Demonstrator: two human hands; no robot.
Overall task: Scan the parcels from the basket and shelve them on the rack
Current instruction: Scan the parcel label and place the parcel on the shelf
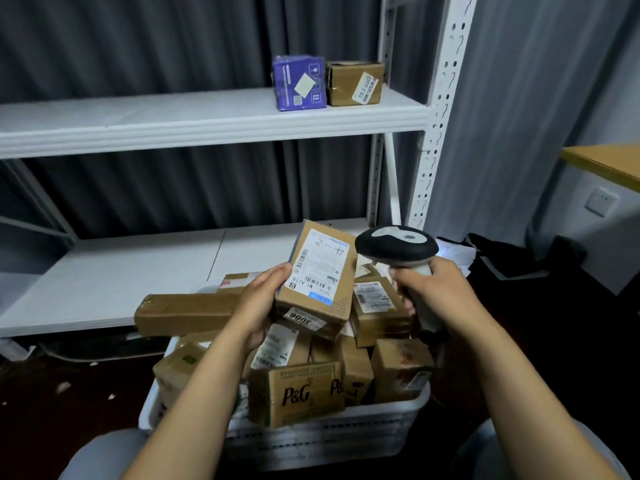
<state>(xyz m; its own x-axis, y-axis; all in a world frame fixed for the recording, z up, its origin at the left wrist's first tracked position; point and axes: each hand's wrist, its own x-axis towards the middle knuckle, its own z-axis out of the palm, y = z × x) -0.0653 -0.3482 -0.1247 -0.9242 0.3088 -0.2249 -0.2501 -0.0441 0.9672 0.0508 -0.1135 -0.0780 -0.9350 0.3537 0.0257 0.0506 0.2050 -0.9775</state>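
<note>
Left hand (pixel 261 299): grips labelled parcel (pixel 317 275), held above basket (pixel 329 441).
Right hand (pixel 433 289): wrapped round scanner (pixel 396 245), just beside parcel.
Basket: heaped cartons.
Rack (pixel 207 131): purple parcel (pixel 299 83) touching brown box (pixel 355 83).
Obscured: label print blurred; scanner handle mostly hidden.

Labelled brown parcel (pixel 317 282) tilted above basket (pixel 346 431).

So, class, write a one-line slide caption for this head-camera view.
Left hand holds a labelled parcel; right hand grips the scanner, above the basket.
</note>
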